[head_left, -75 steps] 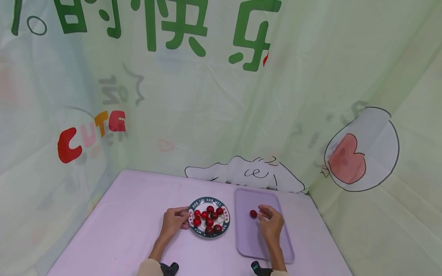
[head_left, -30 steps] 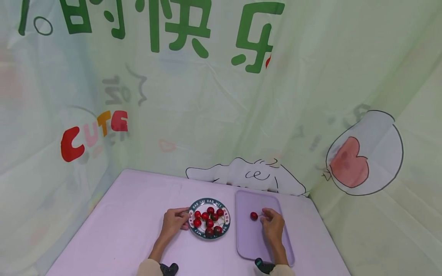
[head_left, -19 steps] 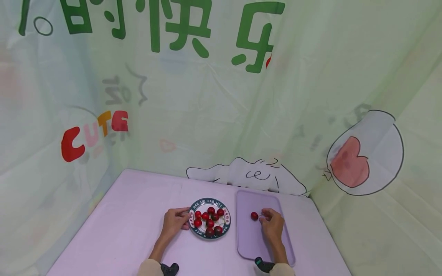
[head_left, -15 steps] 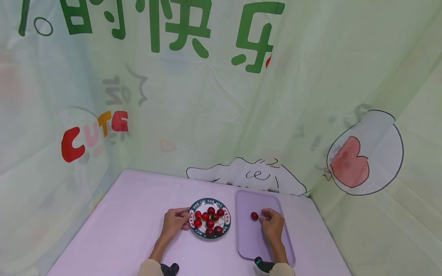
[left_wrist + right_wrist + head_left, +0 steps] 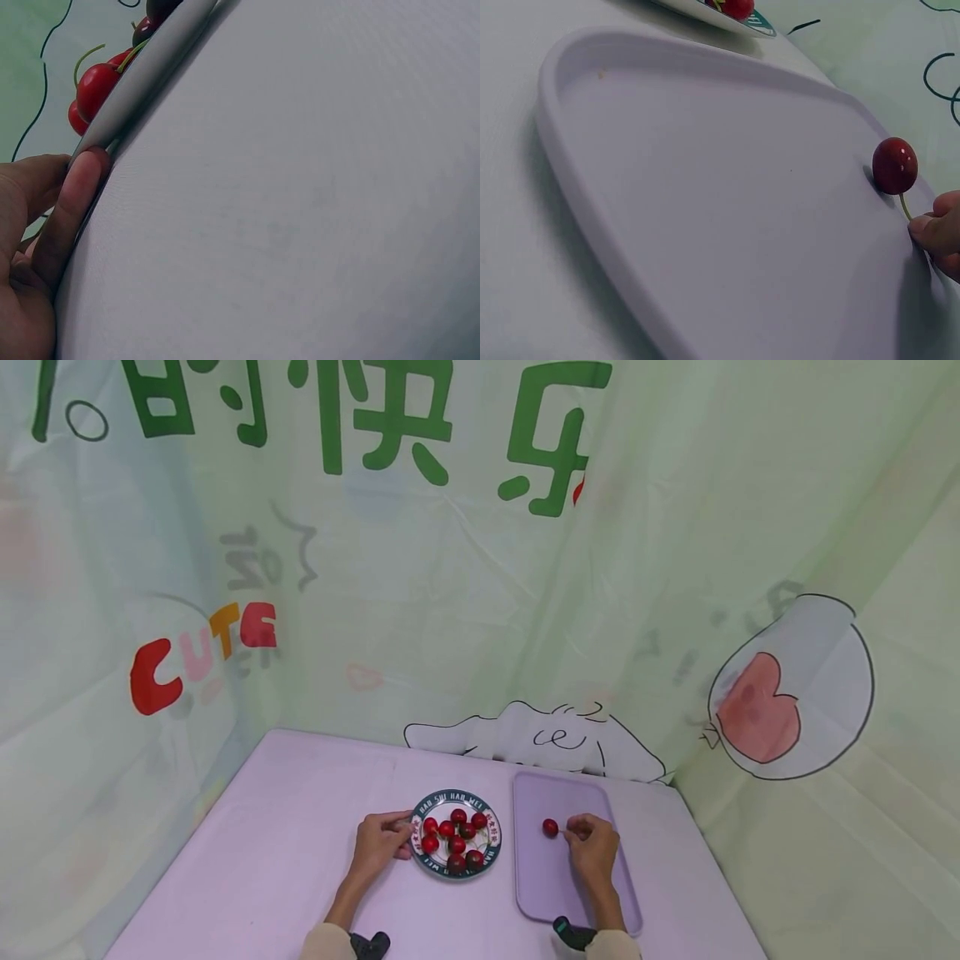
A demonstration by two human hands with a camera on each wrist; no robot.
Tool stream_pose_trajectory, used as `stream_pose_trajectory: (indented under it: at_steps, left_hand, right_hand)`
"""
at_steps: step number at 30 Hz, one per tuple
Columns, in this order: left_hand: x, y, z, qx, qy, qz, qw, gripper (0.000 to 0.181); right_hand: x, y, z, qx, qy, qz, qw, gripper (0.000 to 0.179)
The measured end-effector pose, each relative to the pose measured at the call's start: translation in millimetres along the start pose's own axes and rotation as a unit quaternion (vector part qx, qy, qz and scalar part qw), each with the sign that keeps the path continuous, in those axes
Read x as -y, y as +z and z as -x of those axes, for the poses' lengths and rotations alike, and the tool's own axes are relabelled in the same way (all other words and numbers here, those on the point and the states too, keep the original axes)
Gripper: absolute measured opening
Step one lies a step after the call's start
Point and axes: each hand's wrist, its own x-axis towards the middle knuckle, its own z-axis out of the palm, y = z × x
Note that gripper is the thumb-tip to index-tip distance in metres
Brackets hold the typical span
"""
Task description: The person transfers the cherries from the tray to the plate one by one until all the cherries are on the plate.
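Note:
My left hand holds the left rim of a round plate with a dark green lettered border, thumb and finger meeting at its edge in the left wrist view. Several red cherries, one of them a bright red cherry with a green stem, are heaped on the plate. On the right, over the purple tray, my right hand pinches the stem of a single dark red cherry. The fruit itself sits at or just above the tray's surface; contact is hard to tell.
A pale pink table carries the plate and tray side by side, a narrow gap between them. Behind and around it hang printed cloth walls. Black wrist-worn devices, such as the left camera mount, show at both wrists.
At first my right fingers were spread beside the lone cherry; they have since closed on its stem. Cherry and hand have barely shifted since. My left hand has stayed at the plate's rim.

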Motion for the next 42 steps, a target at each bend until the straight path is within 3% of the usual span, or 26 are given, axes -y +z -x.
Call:
stream_pose_trajectory:
  at_steps: [9,14,17,21,28,31,36,38,42]
  left_hand:
    - [-4.7,-1.5,3.0,0.003,0.009,0.011,0.9999,0.037]
    - [-5.4,-2.0,4.3,0.004,0.003,0.01,0.9999,0.038]
    - [-4.8,-1.5,4.5,0.002,0.003,0.009,1.0,0.037]
    - [-4.0,-0.7,4.1,-0.001,0.0,0.014,0.9999,0.037]
    - [-2.5,0.0,2.5,0.004,0.003,0.018,0.9998,0.037]
    - [-1.7,-0.2,0.5,0.005,0.005,0.022,0.9997,0.036]
    - [-2.7,-0.7,0.9,0.004,0.004,0.022,0.9997,0.036]
    - [-3.7,-1.1,1.9,0.004,0.003,0.023,0.9997,0.036]
    - [-4.8,-1.9,2.3,0.003,-0.001,0.025,0.9997,0.037]
  right_hand:
    - [-10.9,3.1,-3.8,0.01,0.022,-0.029,0.9993,0.014]
    - [-6.9,-0.9,1.3,0.021,0.059,-0.07,0.9956,0.009]
    - [-0.4,-6.4,4.7,0.021,0.098,-0.118,0.9879,0.01]
    - [7.9,-14.9,6.0,0.027,0.159,-0.19,0.9684,0.017]
    - [2.7,-19.1,2.1,0.047,0.239,-0.318,0.9163,0.034]
    - [-4.1,-15.5,0.6,0.039,0.26,-0.342,0.9022,0.033]
    - [1.0,-17.7,3.4,0.024,0.293,-0.391,0.8721,0.005]
    - [5.6,-19.8,5.5,0.019,0.303,-0.415,0.8576,0.014]
    - [11.3,-20.3,8.0,0.013,0.309,-0.442,0.8418,0.027]
